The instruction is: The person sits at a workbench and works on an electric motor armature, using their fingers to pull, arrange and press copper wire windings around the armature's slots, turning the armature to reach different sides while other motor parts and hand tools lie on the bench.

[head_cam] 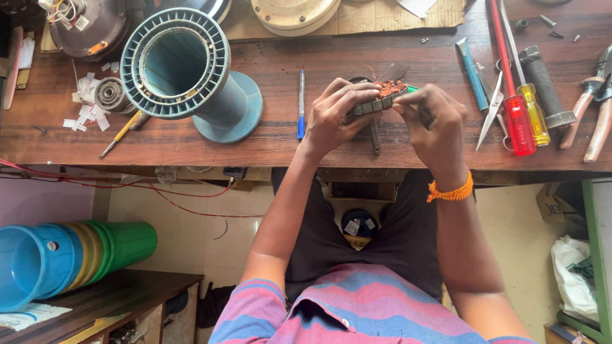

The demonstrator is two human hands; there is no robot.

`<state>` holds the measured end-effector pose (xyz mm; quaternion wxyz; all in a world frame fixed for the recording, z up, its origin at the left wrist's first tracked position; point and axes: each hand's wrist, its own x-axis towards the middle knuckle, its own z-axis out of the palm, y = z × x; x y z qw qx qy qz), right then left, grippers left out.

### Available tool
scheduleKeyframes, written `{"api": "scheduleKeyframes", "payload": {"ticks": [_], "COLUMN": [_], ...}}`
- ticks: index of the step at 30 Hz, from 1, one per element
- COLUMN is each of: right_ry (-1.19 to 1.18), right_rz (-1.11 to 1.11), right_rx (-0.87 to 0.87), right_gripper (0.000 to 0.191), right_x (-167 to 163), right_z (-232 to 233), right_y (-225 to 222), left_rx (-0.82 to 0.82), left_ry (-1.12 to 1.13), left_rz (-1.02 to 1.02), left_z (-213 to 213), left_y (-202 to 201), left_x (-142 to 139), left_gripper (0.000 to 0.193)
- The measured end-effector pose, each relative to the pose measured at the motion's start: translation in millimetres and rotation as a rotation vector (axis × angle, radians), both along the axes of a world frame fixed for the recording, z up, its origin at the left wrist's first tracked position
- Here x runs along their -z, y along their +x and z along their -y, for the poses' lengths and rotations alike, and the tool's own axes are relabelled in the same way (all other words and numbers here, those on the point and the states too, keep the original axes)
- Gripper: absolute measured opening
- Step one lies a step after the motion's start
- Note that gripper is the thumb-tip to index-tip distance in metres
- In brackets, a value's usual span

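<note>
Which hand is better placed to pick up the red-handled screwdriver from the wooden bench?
Probably the right hand: the red-handled screwdriver lies just to its right on the wooden bench. The left hand is farther away and grips the small copper-wound metal stator.

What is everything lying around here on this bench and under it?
stator: 1, grey with copper windings, held in both hands
spool: 1, teal, on its side, bench left
pen: 1, blue, beside the spool
screwdrivers: 2, red and yellow handles, bench right
scissors: 1, steel, left of the screwdrivers
pliers: 2, reddish grips, far right
bench: 1, brown wood
buckets: stack, blue outermost, green behind, lower left
wristband: 1, orange, right wrist
left hand: grips the stator's left side
right hand: pinches its right edge
</note>
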<state>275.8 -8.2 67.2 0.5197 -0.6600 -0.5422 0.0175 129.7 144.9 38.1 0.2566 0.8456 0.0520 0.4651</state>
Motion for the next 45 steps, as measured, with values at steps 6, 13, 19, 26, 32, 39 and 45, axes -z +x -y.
{"api": "scheduleKeyframes", "payload": {"ticks": [6, 13, 19, 26, 32, 39, 45], "right_ry": [0.006, -0.086, -0.088, -0.040, -0.007, 0.024, -0.037], "right_rz": [0.066, 0.052, 0.032, 0.138, 0.187, 0.295, 0.089], "right_rx": [-0.125, -0.043, -0.050, -0.151, -0.223, -0.129, -0.111], "right_gripper": [0.010, 0.011, 0.012, 0.008, 0.009, 0.021, 0.014], "right_x": [-18, -21, -20, -19, -24, -27, -22], "right_z": [-23, -7, -9, -42, -54, -57, -30], "right_y": [-2, -6, -5, 8, 18, 10, -25], "left_rx": [0.008, -0.028, -0.039, -0.111, 0.427, 0.689, 0.798], "left_ry": [0.028, -0.035, -0.057, -0.018, -0.839, -1.008, -0.960], "left_rz": [0.029, 0.039, 0.039, -0.044, -0.003, -0.162, -0.169], "left_z": [-3, -1, 1, 7, -21, -49, -63], "left_y": [-1, 2, -2, -3, -7, -6, -9], "left_x": [4, 9, 7, 11, 11, -5, -5], "left_gripper": [0.039, 0.039, 0.036, 0.041, 0.063, 0.079, 0.083]}}
